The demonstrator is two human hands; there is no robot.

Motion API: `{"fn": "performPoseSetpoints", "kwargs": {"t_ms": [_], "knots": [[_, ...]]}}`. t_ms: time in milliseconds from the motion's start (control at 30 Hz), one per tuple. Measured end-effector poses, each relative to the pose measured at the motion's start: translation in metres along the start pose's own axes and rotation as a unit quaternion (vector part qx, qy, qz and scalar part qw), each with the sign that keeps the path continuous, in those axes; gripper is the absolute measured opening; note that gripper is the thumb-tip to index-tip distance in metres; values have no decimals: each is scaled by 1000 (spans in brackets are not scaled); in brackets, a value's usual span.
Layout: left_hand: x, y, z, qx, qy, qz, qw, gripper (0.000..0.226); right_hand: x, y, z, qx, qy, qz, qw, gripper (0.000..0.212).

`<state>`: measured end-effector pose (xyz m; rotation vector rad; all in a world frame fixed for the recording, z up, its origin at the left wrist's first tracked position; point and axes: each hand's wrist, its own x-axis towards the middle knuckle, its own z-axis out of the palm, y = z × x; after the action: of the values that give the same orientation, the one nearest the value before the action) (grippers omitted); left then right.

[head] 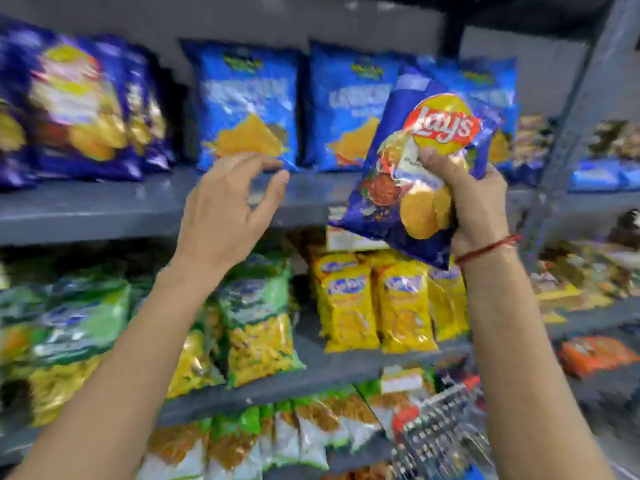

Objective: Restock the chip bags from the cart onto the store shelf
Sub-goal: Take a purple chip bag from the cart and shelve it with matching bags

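My right hand point(474, 199) grips a dark blue Lay's chip bag point(408, 168) by its right side, holding it tilted in front of the top shelf point(104, 209). My left hand point(228, 202) is raised beside it with fingers apart and empty, just in front of a light blue chip bag point(246, 105) standing on that shelf. More dark blue Lay's bags point(76, 112) stand in a row at the shelf's left end. The wire cart point(440, 434) shows at the bottom right, blurred.
A second light blue bag point(346, 105) stands on the top shelf behind the held bag. Green snack packs point(256, 320) and yellow packs point(381, 306) fill the middle shelf. More packs point(311, 434) line the lowest shelf. A grey upright post point(581, 98) divides off the right bay.
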<state>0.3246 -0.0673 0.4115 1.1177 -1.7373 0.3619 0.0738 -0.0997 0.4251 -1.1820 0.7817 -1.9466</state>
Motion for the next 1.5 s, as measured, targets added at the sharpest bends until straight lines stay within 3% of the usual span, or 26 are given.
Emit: {"fn": "performPoseSetpoints", "kwargs": {"t_ms": [167, 433, 567, 700, 833, 1033, 1267, 1500], "knots": [[-8, -56, -62, 111, 24, -93, 989, 33, 8, 2, 108, 40, -101, -19, 994, 32], [-40, -124, -115, 231, -66, -223, 945, 43, -9, 32, 253, 44, -215, -16, 976, 72], [-47, -138, -121, 257, -94, -232, 933, 50, -13, 55, 301, 2, -228, -44, 973, 55], [-53, -149, -126, 291, -99, -224, 925, 51, -15, 80, 338, -26, -241, -45, 969, 59], [-59, -154, -124, 295, -86, -218, 926, 52, -17, 106, 358, -55, -247, -16, 967, 72], [-61, -155, -122, 289, -67, -212, 931, 51, -16, 125, 369, -85, -241, 12, 967, 67], [-62, -153, -119, 294, -43, -210, 931, 58, -18, 129, 367, -127, -272, 39, 953, 95], [-62, -150, -119, 291, -45, -214, 931, 57, -15, 111, 331, -108, -254, 9, 961, 77]]}}
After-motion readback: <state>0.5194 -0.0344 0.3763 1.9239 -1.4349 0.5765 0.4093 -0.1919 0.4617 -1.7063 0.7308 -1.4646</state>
